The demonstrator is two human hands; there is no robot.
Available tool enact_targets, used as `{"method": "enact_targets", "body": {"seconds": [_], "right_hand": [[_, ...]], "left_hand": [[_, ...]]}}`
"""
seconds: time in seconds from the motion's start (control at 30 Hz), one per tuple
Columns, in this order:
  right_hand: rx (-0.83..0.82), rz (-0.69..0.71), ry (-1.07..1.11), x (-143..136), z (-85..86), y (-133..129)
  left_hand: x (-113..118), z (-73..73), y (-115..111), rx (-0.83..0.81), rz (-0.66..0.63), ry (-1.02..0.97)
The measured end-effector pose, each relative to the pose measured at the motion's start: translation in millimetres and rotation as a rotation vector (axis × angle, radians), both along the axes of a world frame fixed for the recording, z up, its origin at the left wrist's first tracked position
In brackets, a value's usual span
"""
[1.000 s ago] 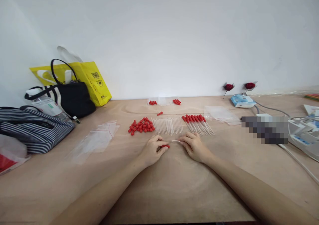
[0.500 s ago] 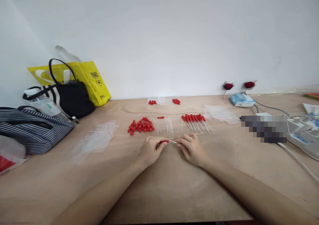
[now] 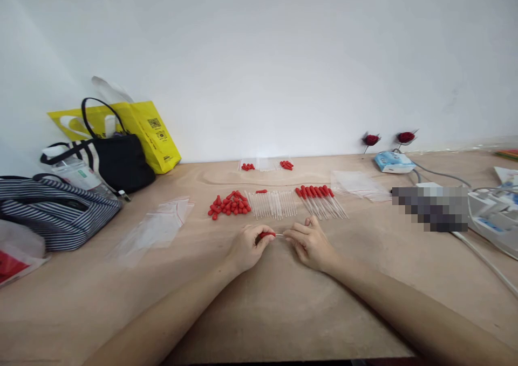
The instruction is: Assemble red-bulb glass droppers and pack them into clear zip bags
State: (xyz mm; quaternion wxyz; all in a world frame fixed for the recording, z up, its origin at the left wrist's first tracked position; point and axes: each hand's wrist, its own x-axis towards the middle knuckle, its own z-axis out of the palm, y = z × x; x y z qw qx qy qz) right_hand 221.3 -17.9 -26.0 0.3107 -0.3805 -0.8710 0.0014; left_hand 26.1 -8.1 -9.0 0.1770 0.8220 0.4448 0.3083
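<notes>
Between the thumb and fingers of my left hand (image 3: 249, 247) is a red rubber dropper bulb (image 3: 267, 235). My right hand (image 3: 313, 246) pinches a thin clear dropper tube (image 3: 280, 235), whose left end meets the bulb; how deep it sits inside is hidden. Just beyond my hands lie a heap of loose red bulbs (image 3: 230, 204), a row of bare tubes (image 3: 274, 205) and, to the right, several droppers with red bulbs fitted on their tubes (image 3: 321, 200). One single bulb (image 3: 261, 191) rests behind the row of tubes.
Clear zip bags lie at the left (image 3: 159, 225) and right (image 3: 358, 185). Against the wall is a bag with tubes and red bulbs (image 3: 267, 164). Handbags (image 3: 125, 163) stand at the left; a blue tissue pack (image 3: 394, 162) and a power strip (image 3: 496, 215) are at the right.
The bulb and tube have turned from a slight slant to nearly level. More of the bulb shows at my left fingertips, and my right fingers have shifted slightly left along the tube.
</notes>
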Motion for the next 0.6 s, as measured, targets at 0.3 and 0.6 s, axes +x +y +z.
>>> {"method": "enact_targets", "body": {"seconds": [0.3,0.6], "right_hand": [[0.047,-0.029,-0.051,-1.4,2.1,5.4],[0.042,-0.023,-0.056,-2.3,2.4,5.6]], "left_hand": [[1.7,-5.9,3.8,0.124,-0.084,0.089],[5.2,-2.6,1.8,0.196,-0.123,0.126]]}}
